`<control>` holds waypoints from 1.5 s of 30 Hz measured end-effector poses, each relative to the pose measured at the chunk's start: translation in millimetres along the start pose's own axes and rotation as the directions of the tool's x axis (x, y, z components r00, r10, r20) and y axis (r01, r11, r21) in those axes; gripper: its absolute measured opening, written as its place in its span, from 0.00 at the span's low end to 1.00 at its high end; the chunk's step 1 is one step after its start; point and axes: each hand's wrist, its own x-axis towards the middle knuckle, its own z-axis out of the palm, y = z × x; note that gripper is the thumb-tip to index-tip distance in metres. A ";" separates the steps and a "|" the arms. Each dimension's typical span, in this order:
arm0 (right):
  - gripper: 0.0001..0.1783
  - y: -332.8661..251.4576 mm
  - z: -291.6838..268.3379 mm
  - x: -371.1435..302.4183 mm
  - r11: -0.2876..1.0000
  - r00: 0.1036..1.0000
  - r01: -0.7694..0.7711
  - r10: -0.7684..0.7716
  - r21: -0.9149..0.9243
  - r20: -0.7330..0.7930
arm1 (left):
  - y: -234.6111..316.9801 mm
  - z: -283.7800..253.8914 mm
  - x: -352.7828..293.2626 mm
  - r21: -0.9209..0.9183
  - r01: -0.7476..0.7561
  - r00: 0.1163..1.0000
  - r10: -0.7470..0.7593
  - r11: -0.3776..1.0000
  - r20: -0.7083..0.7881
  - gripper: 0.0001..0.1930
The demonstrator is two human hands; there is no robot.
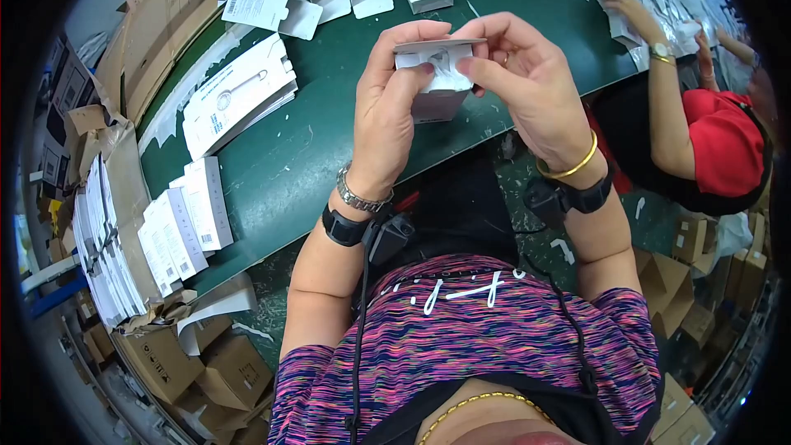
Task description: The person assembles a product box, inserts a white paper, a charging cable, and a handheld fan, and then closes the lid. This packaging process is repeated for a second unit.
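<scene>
Green table [329, 140]; both hands [470, 82] raised, gripping box [437, 74]

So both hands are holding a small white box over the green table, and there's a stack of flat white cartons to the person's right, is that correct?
Not quite. The head view shows the left hand and right hand holding the small white box over the green table, but the stack of flat white cartons lies to the person's left.
</scene>
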 end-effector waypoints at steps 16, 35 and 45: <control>0.17 -0.6 16.5 -21.3 0.920 0.939 0.284 -0.324 -0.270 -0.117 | -4.5 -4.9 1.4 -0.049 -0.060 0.996 0.063 0.997 0.069 0.15; 0.20 23.6 8.3 -13.6 0.564 0.681 0.638 -0.731 -0.524 0.042 | -25.4 -28.6 -4.0 0.002 -0.414 0.901 0.409 0.910 0.144 0.12; 0.21 32.8 4.9 -17.2 0.508 0.665 0.644 -0.742 -0.572 0.090 | -34.9 -31.1 -1.8 -0.119 -0.415 0.894 0.429 0.902 0.132 0.12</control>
